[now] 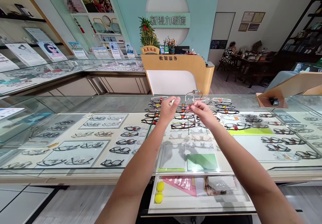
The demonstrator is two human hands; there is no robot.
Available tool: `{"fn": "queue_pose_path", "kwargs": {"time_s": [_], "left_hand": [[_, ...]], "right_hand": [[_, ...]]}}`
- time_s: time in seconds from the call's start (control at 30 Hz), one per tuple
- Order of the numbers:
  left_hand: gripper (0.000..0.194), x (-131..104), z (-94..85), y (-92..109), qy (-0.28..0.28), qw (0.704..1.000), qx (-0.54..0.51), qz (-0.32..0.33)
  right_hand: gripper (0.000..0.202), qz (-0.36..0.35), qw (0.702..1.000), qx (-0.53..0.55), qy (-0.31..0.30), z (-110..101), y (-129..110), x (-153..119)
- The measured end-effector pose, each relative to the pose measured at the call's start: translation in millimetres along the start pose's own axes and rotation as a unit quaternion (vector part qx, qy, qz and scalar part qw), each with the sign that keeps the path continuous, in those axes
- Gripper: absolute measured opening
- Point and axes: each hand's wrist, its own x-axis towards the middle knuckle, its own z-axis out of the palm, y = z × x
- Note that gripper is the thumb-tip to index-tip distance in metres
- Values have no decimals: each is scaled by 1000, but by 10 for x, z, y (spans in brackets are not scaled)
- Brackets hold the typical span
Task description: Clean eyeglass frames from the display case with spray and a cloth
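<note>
Over the glass counter, my right hand [203,114] pinches a pair of eyeglasses [194,92] near the bridge. The thin-rimmed frame is turned on end, one lens above my fingers and the other below. To the left, apart from the eyeglasses, my left hand [168,111] is closed with the thumb up. A small whitish object [172,102] pokes out of its grip; its kind is unclear. Beneath and behind both hands, rows of spectacles [183,125] with coloured tags rest on the glass, partly hidden by my hands.
More eyeglasses [112,163] lie inside the glass display counter [141,116]. An open drawer [176,205] below holds yellow round cases [159,192] and plastic packets. A wooden-framed stand [297,86] is at right. Beyond are a cashier desk [176,64] and a seated person [229,54].
</note>
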Motion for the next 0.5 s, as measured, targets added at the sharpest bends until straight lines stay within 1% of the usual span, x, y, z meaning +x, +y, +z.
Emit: {"fn": "queue_pose_path", "kwargs": {"time_s": [0.1, 0.17, 0.27, 0.33, 0.37, 0.43, 0.5], "left_hand": [[58, -45, 31, 9, -17, 998, 61, 22], [61, -47, 39, 32, -28, 998, 58, 22], [66, -12, 23, 55, -59, 998, -26, -18], [67, 10, 4, 59, -85, 992, -79, -46], [66, 11, -1, 61, -98, 990, -86, -48], [61, -12, 7, 70, -124, 990, -54, -30], [52, -65, 46, 90, -158, 987, 30, -1]], "right_hand": [[37, 2, 1000, -15, -24, 12, 53, -4], [36, 2, 999, -10, -34, 16, 56, -6], [38, 2, 1000, 21, -20, -8, 5, 7], [40, 6, 999, 50, 4, -42, -43, 24], [41, 7, 998, 64, 19, -59, -63, 33], [41, 5, 995, 84, 48, -84, -90, 46], [40, 4, 994, 94, 60, -87, -96, 50]]}}
